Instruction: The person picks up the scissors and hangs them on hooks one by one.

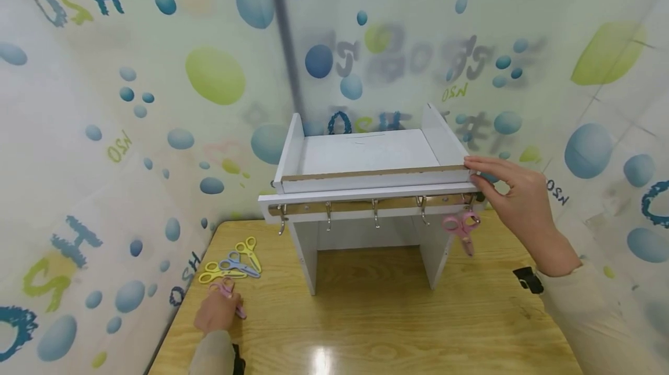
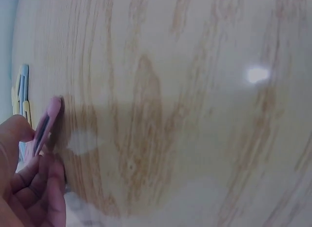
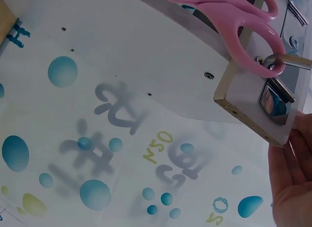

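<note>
My left hand pinches a pair of pink scissors low over the table at the left. In the left wrist view the thumb and curled fingers hold those scissors close to the wood. Just beyond lie yellow scissors and blue scissors, partly overlapping. My right hand grips the right front corner of a white shelf rack, thumb below the fingers. Beneath that hand, other pink scissors hang by a finger loop from the rightmost hook; the right wrist view shows this loop around the metal.
Several metal hooks line a strip along the rack's front. The rack stands on two side panels on a wooden table. Patterned wall covering with blue and green drops surrounds the table at the back and sides.
</note>
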Action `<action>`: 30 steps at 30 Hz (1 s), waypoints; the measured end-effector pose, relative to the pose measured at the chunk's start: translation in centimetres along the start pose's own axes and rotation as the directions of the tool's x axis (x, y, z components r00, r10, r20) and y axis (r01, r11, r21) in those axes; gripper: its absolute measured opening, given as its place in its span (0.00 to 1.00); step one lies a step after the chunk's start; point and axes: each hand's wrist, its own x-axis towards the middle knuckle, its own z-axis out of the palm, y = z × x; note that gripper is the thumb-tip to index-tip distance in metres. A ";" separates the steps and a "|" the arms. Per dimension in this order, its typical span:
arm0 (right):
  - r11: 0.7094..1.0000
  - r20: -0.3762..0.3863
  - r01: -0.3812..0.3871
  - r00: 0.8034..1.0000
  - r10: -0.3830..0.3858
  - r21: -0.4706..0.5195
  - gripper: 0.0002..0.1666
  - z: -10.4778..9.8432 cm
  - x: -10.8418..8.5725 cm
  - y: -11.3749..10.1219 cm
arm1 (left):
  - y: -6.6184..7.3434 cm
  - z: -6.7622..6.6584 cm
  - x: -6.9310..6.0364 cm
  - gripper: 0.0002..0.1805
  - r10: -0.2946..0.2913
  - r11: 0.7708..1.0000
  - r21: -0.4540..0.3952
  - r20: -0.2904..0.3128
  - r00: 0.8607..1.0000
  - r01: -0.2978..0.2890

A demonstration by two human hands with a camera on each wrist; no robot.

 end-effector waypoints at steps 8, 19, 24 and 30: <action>1.000 0.003 -0.008 1.000 0.008 0.003 0.23 -0.1 -0.1 0.0 | 0.4 -0.1 0.0 0.18 0.037 0.997 -0.069 0.015 0.999 -0.036; 1.000 0.005 -0.009 1.000 0.009 0.017 0.24 0.0 0.0 0.0 | 0.1 0.1 -0.4 0.22 0.114 0.965 -0.228 -0.078 0.990 -0.129; 1.000 0.002 -0.015 1.000 0.015 0.009 0.24 0.1 -0.1 0.0 | 0.6 -0.4 -0.7 0.22 0.116 0.934 -0.319 -0.159 0.980 -0.162; 1.000 -0.017 -0.018 1.000 0.018 0.009 0.24 0.2 -0.1 0.0 | 2.5 -2.2 -1.5 0.21 0.107 0.828 -0.532 -0.160 0.981 -0.177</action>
